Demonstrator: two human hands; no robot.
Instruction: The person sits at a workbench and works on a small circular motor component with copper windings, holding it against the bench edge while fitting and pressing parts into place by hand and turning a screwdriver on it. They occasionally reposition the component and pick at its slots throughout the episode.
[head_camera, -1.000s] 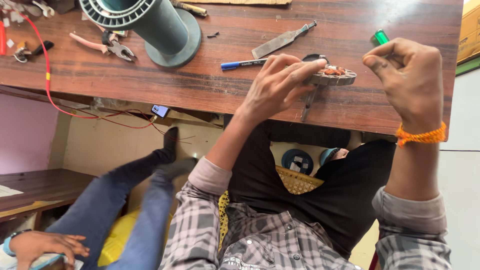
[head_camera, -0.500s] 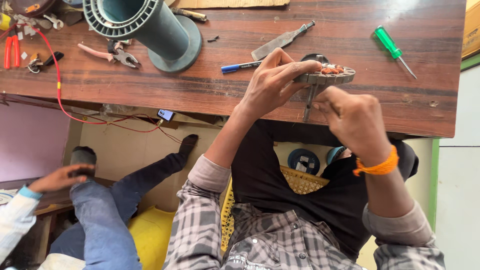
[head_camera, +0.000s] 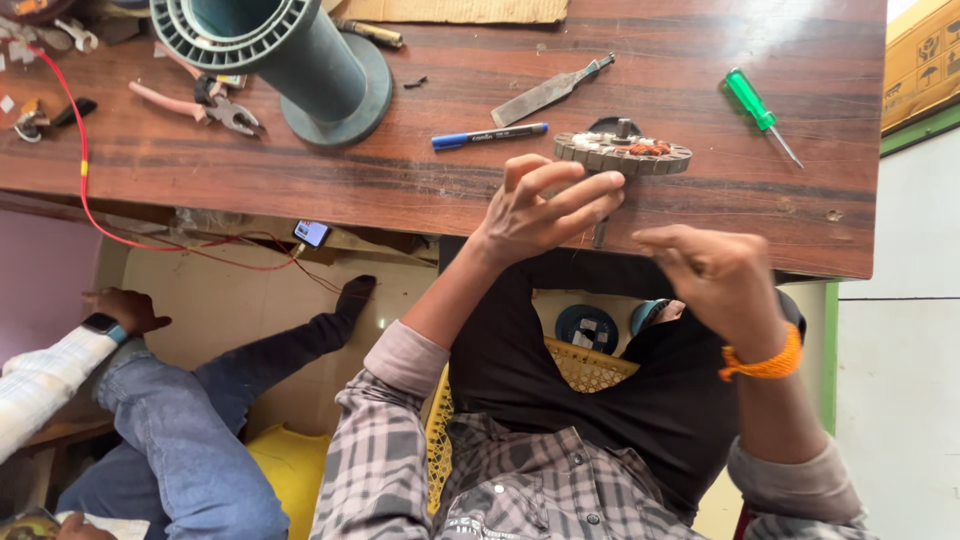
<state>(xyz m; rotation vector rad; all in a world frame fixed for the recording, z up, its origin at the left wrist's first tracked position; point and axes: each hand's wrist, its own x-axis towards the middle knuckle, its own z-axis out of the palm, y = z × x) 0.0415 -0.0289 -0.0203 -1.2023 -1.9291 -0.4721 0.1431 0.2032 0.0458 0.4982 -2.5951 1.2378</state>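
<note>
Since half a second earlier, our right hand (head_camera: 725, 280) had drawn back off the round wound stator (head_camera: 622, 153), fingers loosely curled and pinching nothing we could make out. Our left hand (head_camera: 545, 205), fingers spread, stayed nearer, just below the stator at the wooden workbench's (head_camera: 420, 180) near edge.

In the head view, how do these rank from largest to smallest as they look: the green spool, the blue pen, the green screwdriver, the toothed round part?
1. green spool, clearly largest.
2. toothed round part.
3. blue pen and green screwdriver: similar length, too close to rank.
</note>
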